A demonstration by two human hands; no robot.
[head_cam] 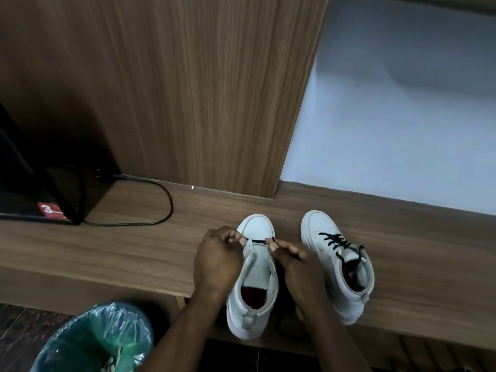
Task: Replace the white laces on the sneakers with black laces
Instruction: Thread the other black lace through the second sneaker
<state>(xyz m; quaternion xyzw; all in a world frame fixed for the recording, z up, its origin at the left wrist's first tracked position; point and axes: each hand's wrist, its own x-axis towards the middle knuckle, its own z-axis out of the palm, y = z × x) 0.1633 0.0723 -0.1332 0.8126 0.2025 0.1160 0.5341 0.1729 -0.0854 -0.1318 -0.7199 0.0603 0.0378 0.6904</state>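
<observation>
At the left edge of the frame, a black appliance (24, 183) stands on the wooden ledge (107, 251). Its power cable (161, 208) loops across the ledge, well apart from the work area. At lower left, a waste bin (91, 342) with a green plastic liner sits below the ledge. Pale strands show at its bottom edge, but it cannot be determined whether these are the removed white laces.

The left hand (217, 261) has its fingers curled and pinches one end of the black lace (259, 240) beside the left eyelet row of the centre sneaker (256, 226). This sneaker stands upright on the ledge, toe pointing away from the person, so both eyelet rows face the hands. The lace forms a single bar across the lowest eyelets. No white lace remains on this sneaker, and the upper eyelets appear empty.

The right hand (300, 269) pinches the opposite end of the lace at the right eyelet row. Holding both ends probably serves to draw the first bar level and equalise the two lengths.

Right of the hands, the second sneaker (322, 226) stands just beside the first, untouched. Its fitted lace (335, 241) is black and crosses several eyelet rows, with the ends loose near the collar. Judgement: one sneaker is done, or nearly so, and the other has just been started.
</observation>
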